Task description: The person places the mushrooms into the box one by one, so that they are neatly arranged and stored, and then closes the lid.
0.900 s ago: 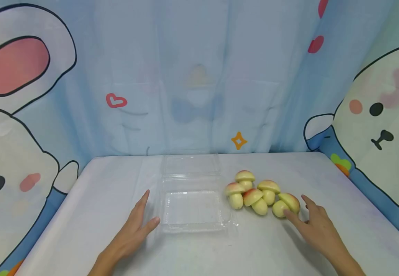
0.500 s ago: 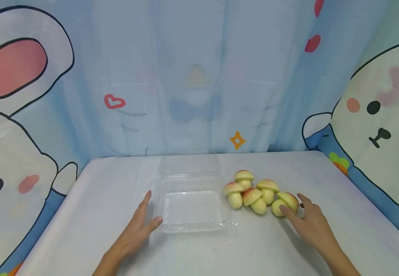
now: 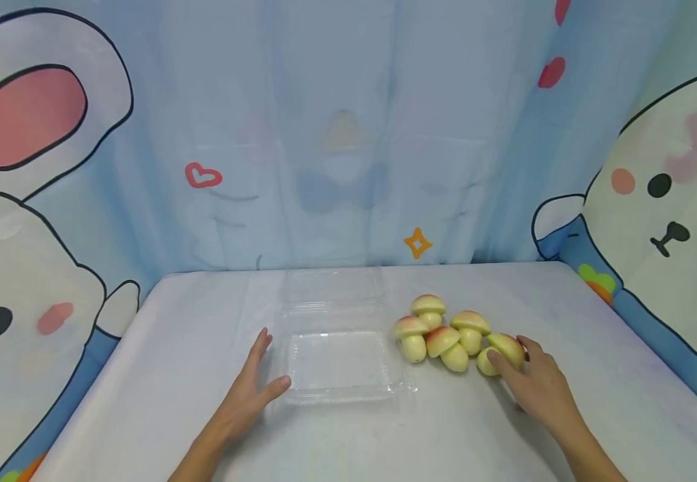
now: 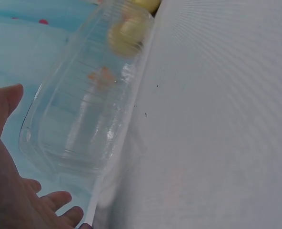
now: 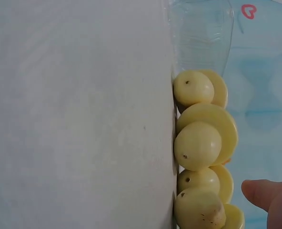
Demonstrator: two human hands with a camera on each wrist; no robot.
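Several toy mushrooms, with pale yellow stems and yellow caps blushed red, lie clustered on the right of the white table. My right hand (image 3: pixel 539 388) is at the rightmost mushroom (image 3: pixel 507 348), thumb over its near side and fingers on its far right. In the right wrist view the thumb (image 5: pixel 262 193) stands a little off the mushrooms (image 5: pixel 198 145). To the left of the cluster lies a clear plastic clamshell box (image 3: pixel 339 390), its lid (image 3: pixel 333 286) folded back. Beside the box's left edge my left hand (image 3: pixel 244 395) has its fingers spread, holding nothing, the thumb tip overlapping the rim.
The white cloth-covered table (image 3: pixel 420 442) runs back to a blue curtain (image 3: pixel 348 201) printed with cartoon animals. The mushrooms sit close against one another, and the leftmost mushroom (image 3: pixel 411 341) is right by the box's right edge.
My right hand has come in closer around the rightmost mushroom. My left hand has shifted slightly right, its thumb now over the box's edge. Box and mushrooms have stayed in place.
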